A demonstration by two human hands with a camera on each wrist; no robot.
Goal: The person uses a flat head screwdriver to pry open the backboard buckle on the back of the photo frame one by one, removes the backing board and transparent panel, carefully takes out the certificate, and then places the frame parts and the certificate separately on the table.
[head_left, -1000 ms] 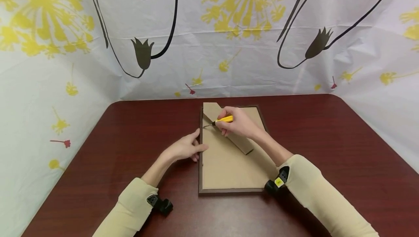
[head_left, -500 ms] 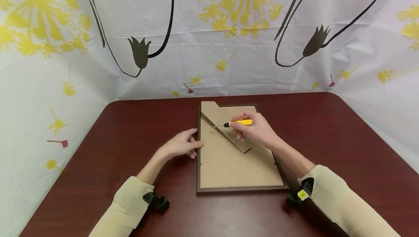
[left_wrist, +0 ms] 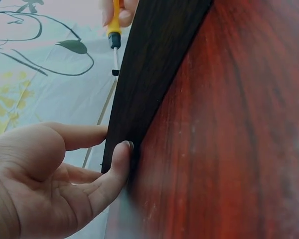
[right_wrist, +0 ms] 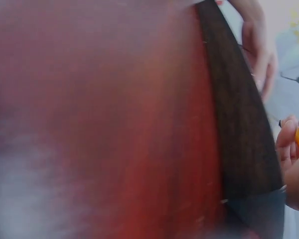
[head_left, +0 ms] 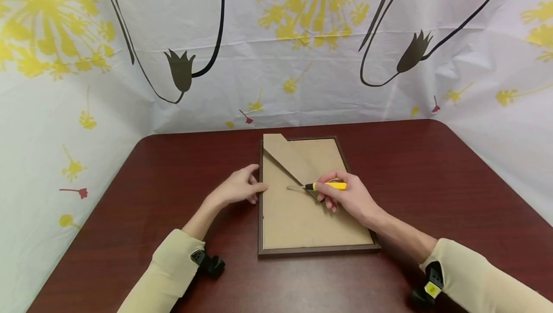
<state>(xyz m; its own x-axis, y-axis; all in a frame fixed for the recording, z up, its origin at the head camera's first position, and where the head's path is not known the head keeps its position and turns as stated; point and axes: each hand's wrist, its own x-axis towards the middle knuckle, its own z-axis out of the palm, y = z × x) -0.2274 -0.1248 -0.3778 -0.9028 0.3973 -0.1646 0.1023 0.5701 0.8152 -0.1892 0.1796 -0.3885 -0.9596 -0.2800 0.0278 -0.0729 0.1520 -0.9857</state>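
Thumb and fingers of the right hand (head_left: 345, 195) clamped on the yellow handle of a screwdriver (head_left: 336, 186), a pencil-like pinch, its thin metal shaft pointing left across a brown backing board (head_left: 298, 222). The tip lies above bare board, just left of the slanting easel leg (head_left: 287, 157); whether it touches, I cannot tell. The left wrist view catches a small black piece (left_wrist: 115, 72) at the shaft's end; contact is unclear there too.

Over to the left hand (head_left: 239, 187): thumb over the rail, fingers against the outer side, pinching the left edge of a dark picture frame (head_left: 319, 251) that lies back side up. A light, stiff tool, this screwdriver, by my reckoning, and best taken by that thick handle, well behind the metal. The frame looks rigid and flat, perhaps smooth enough to slide when pushed, so a grip on the side rail seems right. Board and leg look like thin, light fibreboard that could bend or dent; the leg is a poor place to lift from.

Farther out, a wrist camera at each cuff, glossy red-brown table (head_left: 410, 169) underneath, and a flower-printed cloth (head_left: 242, 82) hanging behind.
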